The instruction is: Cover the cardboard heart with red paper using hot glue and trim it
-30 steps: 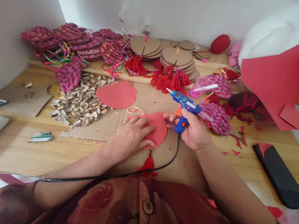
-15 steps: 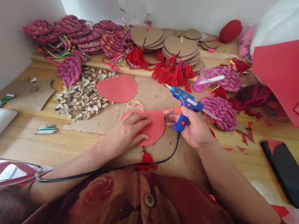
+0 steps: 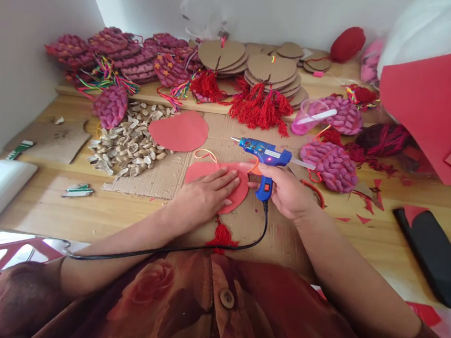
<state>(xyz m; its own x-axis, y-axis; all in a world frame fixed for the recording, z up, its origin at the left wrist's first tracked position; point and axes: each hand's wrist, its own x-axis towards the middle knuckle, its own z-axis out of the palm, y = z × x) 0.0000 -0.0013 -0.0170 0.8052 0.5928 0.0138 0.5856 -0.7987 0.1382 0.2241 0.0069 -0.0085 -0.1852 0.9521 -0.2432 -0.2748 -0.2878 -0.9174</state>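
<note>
My left hand lies flat with fingers stretched over a red paper disc. A yellow loop of cord sticks out above the disc, and a red tassel hangs out below it. In my right hand is a blue hot glue gun, its nozzle pointing left above the disc and a clear glue stick coming out of its back. Some of the right fingers touch or nearly touch the disc's right edge. A second red paper piece lies farther back on the cardboard.
Peanut shells are heaped on the left. Braided pink-purple discs and stacked cardboard circles with red tassels line the back. A black phone-like object lies at right. The glue gun's black cord crosses my left forearm.
My left hand has flattened out, its fingers now spread farther right across the red disc. The glue gun has moved left and slightly down in my right hand.
</note>
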